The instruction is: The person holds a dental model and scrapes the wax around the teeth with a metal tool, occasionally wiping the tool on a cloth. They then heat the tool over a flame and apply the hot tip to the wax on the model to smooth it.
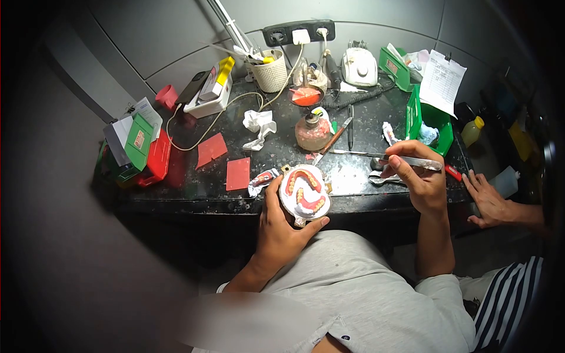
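The left hand is gripping the plaster mould by its side and lower rim, and the mould is hanging at the front edge of the tabletop. The right hand is pinching a slim metal tool whose tip is pointing left, apart from the mould. A loosening one-handed hold could be sending the mould down onto the lap; a slip of the right hand could be driving the tip into a tooth, and a wide swing could be knocking the glass jar standing behind. The mould is looking roundish and white, with small lugs sticking out at its rim. Two curved rows of yellowish teeth are sitting in red gums, and white material is covering part of the lower row.
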A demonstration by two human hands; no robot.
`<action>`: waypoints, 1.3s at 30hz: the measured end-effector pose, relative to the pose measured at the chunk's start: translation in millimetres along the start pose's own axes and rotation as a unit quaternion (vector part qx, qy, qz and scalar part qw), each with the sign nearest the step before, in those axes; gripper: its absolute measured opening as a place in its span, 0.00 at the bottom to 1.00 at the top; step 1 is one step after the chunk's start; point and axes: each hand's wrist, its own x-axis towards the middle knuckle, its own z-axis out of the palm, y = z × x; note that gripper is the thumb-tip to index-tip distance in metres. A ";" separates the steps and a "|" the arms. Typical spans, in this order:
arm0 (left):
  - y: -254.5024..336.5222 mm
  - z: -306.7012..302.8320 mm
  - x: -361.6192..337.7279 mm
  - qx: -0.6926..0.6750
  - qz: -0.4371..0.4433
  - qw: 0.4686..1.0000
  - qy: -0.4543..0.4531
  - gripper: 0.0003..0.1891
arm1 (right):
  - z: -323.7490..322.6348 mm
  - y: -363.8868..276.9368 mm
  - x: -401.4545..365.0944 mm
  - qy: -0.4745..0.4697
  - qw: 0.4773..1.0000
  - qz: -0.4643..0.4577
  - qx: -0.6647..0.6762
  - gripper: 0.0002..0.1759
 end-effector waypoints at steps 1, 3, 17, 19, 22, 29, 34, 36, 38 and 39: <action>0.0 -0.6 0.5 0.000 0.000 1.000 0.000 0.56 | -0.1 -0.7 0.1 -0.002 1.000 -0.002 -0.012 0.09; -0.1 -1.6 1.3 0.032 0.016 0.999 0.001 0.56 | -0.4 -0.8 0.1 -0.005 1.000 -0.003 -0.023 0.10; 5.3 -4.1 6.5 0.134 0.042 0.989 0.035 0.58 | 0.7 2.9 0.0 -0.030 0.999 0.018 -0.001 0.15; 5.1 -3.9 7.1 0.128 0.040 0.990 0.036 0.58 | 0.5 2.9 0.2 -0.032 0.999 0.018 0.000 0.15; 3.1 -3.1 7.1 0.142 0.044 0.988 0.032 0.58 | 1.5 4.5 -0.5 -0.037 0.999 0.020 0.009 0.15; -4.9 -3.2 9.3 0.141 0.041 0.989 0.022 0.58 | 4.1 10.8 -2.5 -0.080 0.996 0.048 0.015 0.14; -9.4 -5.5 11.4 0.123 0.042 0.991 0.012 0.60 | -1.0 2.8 -0.8 -0.115 0.989 0.077 0.044 0.21; -12.3 -5.5 11.4 0.084 0.033 0.996 0.006 0.60 | -2.8 -0.4 0.4 -0.127 0.987 0.077 0.059 0.25; -15.6 -5.3 10.4 0.080 0.037 0.996 0.006 0.61 | -9.3 -0.9 1.6 -0.191 0.965 0.099 0.148 0.32; -16.1 -5.3 10.3 0.078 0.042 0.996 0.006 0.61 | -10.5 -1.7 3.0 -0.207 0.964 0.087 0.141 0.32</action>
